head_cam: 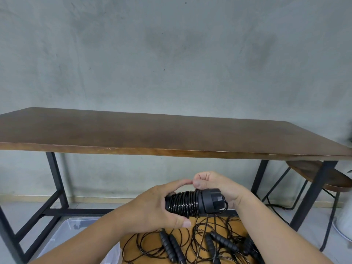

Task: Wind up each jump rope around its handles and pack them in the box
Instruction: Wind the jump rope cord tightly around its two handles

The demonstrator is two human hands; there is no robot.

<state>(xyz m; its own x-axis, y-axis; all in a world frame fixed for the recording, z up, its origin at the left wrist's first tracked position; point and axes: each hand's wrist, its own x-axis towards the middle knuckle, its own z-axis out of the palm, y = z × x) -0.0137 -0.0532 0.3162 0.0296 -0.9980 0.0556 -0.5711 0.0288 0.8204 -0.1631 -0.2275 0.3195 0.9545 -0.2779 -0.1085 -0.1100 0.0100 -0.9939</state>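
A black jump rope (192,203) is held in front of me, its cord coiled tightly round the paired handles. My left hand (160,208) grips the left end of the bundle, thumb underneath. My right hand (215,184) is curled over the thick cap end, pinching the cord at the top near my left fingertips. A loose strand hangs down from the cap. Below lie several unwound jump ropes (190,242) with black ribbed handles on an orange surface. A clear plastic box (64,231) sits at the lower left, partly hidden by my left forearm.
A long dark wooden table (152,134) on black metal legs stands ahead against a grey wall. A round wooden stool (320,176) is tucked under its right end. A white object sits at the far right edge.
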